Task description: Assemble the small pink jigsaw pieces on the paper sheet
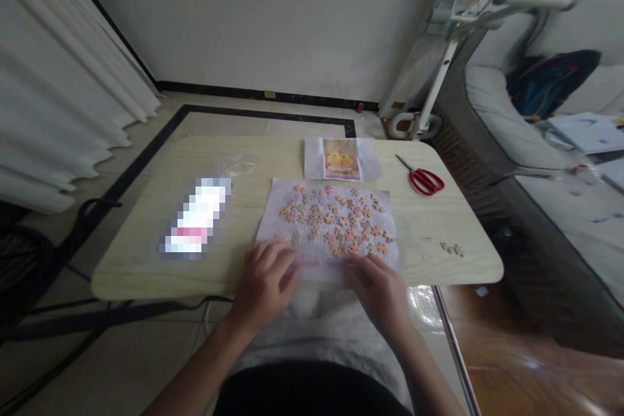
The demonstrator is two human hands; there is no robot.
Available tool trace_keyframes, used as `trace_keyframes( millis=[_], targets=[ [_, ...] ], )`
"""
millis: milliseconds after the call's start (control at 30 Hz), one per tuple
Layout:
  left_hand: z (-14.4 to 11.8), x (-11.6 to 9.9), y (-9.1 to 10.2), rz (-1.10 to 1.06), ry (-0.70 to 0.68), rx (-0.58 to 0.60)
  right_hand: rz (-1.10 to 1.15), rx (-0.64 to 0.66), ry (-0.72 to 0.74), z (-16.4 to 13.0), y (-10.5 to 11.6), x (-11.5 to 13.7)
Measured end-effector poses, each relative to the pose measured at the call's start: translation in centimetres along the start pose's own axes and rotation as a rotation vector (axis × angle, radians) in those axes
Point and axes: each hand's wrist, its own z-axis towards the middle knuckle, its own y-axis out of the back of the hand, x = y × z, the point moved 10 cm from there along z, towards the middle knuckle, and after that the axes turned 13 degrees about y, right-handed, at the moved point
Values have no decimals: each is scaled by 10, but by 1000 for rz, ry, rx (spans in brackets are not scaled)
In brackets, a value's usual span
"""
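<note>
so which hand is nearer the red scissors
Right. The right hand rests at the paper sheet's near edge, below-left of the red scissors; the left hand lies farther left across the sheet.

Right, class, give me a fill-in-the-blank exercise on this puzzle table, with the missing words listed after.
1. The puzzle pieces lie scattered on a sheet of ____.
2. The scissors on the table have ____ handles.
3. The left hand and right hand both rest at the sheet's ____ edge.
4. Beyond the sheet lies a picture of two yellow ____.

Missing words: paper; red; near; chicks
</note>
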Motion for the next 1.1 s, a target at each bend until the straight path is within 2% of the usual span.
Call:
trace_keyframes(
  millis=[400, 733, 1100],
  targets=[
    [3, -3, -5, -20, 6, 70, -7, 24, -14, 0, 1, 0],
    [2, -2, -9, -18, -14, 71, 79, 114, -20, 3, -3, -1],
    [4, -2, -7, -6, -24, 28, 59, 192, -8, 4, -4, 2]
  ],
)
